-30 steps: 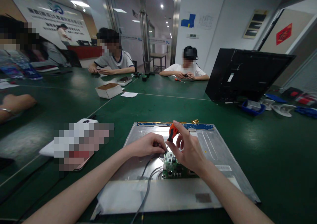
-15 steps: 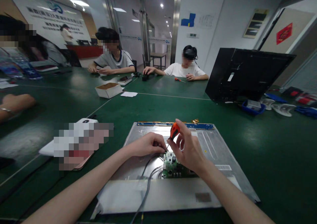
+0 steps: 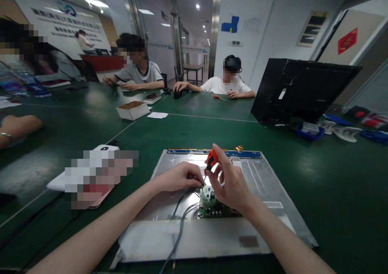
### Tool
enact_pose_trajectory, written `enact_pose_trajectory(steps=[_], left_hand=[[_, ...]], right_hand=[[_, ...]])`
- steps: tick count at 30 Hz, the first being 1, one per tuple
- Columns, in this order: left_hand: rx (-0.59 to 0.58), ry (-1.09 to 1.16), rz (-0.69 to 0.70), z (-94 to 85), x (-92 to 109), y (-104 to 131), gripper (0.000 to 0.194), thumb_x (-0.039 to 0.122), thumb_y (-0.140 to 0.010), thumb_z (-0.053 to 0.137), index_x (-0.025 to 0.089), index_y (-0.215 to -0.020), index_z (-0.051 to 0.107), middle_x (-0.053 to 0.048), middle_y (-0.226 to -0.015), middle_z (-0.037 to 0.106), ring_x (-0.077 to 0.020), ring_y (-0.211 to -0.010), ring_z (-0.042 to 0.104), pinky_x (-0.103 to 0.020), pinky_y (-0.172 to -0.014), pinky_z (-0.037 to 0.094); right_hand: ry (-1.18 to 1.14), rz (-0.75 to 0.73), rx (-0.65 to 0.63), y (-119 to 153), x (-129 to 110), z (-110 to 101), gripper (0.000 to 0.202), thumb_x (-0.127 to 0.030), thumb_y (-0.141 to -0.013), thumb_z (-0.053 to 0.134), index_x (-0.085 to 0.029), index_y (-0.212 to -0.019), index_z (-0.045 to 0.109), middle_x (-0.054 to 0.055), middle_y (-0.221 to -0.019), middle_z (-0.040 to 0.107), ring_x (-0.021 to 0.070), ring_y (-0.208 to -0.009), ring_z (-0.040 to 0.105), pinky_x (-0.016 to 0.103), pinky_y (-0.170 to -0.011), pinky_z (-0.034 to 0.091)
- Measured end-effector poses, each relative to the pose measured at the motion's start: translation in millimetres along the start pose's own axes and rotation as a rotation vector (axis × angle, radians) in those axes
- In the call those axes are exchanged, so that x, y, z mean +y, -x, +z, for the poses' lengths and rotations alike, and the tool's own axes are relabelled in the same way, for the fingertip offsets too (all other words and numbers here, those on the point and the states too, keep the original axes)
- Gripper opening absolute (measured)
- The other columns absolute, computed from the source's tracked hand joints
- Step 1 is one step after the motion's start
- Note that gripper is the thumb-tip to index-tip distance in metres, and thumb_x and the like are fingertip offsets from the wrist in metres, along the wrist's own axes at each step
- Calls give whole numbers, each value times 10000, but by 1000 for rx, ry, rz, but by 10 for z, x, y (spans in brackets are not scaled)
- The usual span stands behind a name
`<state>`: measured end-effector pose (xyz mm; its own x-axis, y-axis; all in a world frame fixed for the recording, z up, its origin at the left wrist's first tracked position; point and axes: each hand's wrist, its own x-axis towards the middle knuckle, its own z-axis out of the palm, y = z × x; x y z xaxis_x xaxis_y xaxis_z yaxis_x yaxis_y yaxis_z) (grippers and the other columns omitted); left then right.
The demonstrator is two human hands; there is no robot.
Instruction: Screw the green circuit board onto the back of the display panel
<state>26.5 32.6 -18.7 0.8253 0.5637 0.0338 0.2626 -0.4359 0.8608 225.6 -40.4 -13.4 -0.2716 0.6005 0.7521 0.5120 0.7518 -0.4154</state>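
A metal display panel (image 3: 257,197) lies on the green table in front of me, with a small green circuit board (image 3: 207,203) near its middle. My right hand (image 3: 232,181) grips a red and black screwdriver (image 3: 211,159), its shaft pointing down at the board's upper left corner. At that same corner my left hand (image 3: 184,177) is closed, fingertips pinched together; what they hold is too small to name. Dark cables (image 3: 181,229) run from the board's left side toward the panel's near edge.
Left of the panel lie phones (image 3: 106,199). Farther back are an open white box (image 3: 132,110), a paper (image 3: 157,115) and a black monitor casing (image 3: 306,92) with a blue tray (image 3: 309,131). Other people sit around the table; a forearm (image 3: 21,128) rests at left.
The screwdriver's handle has turned and shifted slightly left in my right hand. My left hand has stayed in place. Across the table, a person's hand has lifted.
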Motion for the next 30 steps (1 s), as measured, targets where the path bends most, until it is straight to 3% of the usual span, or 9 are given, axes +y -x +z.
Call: enact_pose_trajectory(steps=[11,18,23,30], left_hand=[[19,0,4,13,0,-4,86,184,-813,714,166,-729,713,17,-693,629,-126,-658,543,-235,-651,432],[1,-1,-24,10,10,-1,68,228,-810,729,164,-791,742,-12,-781,686,-153,-723,591,-251,-684,451],[10,14,-14,14,29,-1,78,186,-804,721,165,-729,722,14,-689,631,-138,-663,559,-246,-662,441],[20,1,-9,12,4,-9,76,168,-799,719,166,-723,718,17,-683,624,-131,-658,545,-239,-653,426]], right_hand=[[24,-62,51,-11,27,11,619,-239,-979,526,-279,-1518,222,-4,-865,642,110,-522,541,240,-433,415],[6,-74,37,-17,-9,-16,645,-172,-969,452,-241,-1557,198,25,-867,663,121,-540,567,240,-433,432],[-1,-83,39,-23,-28,-24,661,-143,-960,437,-227,-1564,181,45,-890,672,123,-534,571,236,-428,443],[42,-96,74,-25,18,-2,630,-219,-980,520,-288,-1531,224,26,-922,691,108,-506,545,240,-432,430]])
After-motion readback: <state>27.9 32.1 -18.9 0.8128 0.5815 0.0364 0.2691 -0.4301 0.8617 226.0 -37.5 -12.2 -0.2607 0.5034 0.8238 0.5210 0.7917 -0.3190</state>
